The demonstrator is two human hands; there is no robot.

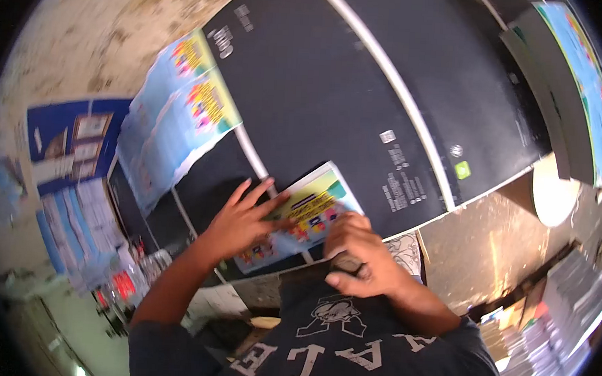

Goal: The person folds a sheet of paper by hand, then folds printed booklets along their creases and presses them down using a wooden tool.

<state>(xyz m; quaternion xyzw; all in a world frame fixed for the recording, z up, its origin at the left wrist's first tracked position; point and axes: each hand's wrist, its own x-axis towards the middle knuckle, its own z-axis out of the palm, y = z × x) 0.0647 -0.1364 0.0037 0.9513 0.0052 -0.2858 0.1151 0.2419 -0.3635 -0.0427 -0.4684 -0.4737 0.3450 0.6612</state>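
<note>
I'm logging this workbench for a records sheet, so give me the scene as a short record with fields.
surface: black table with pale strips
work item: colourful booklet, lying at the near edge
left hand: fingers spread, touching the booklet
right hand: at the booklet's right end, closed around a dark object, kind unclear
left side: overlapping printed sheets
far right: stack with blue on top

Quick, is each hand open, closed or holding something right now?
Left hand: open, spread out at the booklet.
Right hand: closed around a dark object, kind unclear.
</note>
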